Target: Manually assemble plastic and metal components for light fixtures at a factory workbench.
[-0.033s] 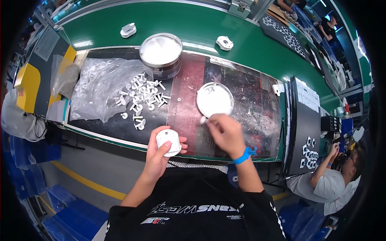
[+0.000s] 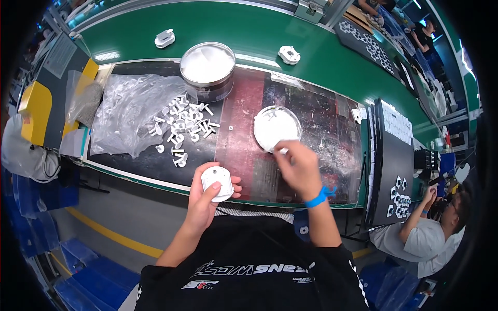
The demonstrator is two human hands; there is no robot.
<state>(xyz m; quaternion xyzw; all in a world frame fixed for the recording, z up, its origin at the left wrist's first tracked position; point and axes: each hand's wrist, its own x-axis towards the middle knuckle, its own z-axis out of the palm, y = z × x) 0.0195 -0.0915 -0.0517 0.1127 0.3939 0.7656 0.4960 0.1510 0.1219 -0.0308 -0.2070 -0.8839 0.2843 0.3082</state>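
Note:
In my left hand [image 2: 203, 194] is a white rounded plastic housing [image 2: 223, 179], with the thumb across its face and the fingers behind it. My right hand [image 2: 301, 168], with a blue band at the wrist, pinches a small white part [image 2: 282, 151] whose shape is mostly hidden. That hand is at the near rim of a shallow round dish [image 2: 275, 132] with white contents. To the left lies a pile of white stemmed parts with round heads [image 2: 181, 122], spilling out from a clear plastic bag [image 2: 132, 111].
Behind the pile stands a round metal tin [image 2: 207, 67] with a white top. Two white housings, one left [image 2: 165, 39] and one right [image 2: 289, 55], lie on the green bench [image 2: 249, 26]. A yellow and grey machine [image 2: 39, 109] is at left; a co-worker [image 2: 425, 238] sits at right.
My right hand has shifted a little to the right with the small white part, along the dish's near rim. My left hand and the housing have stayed put.

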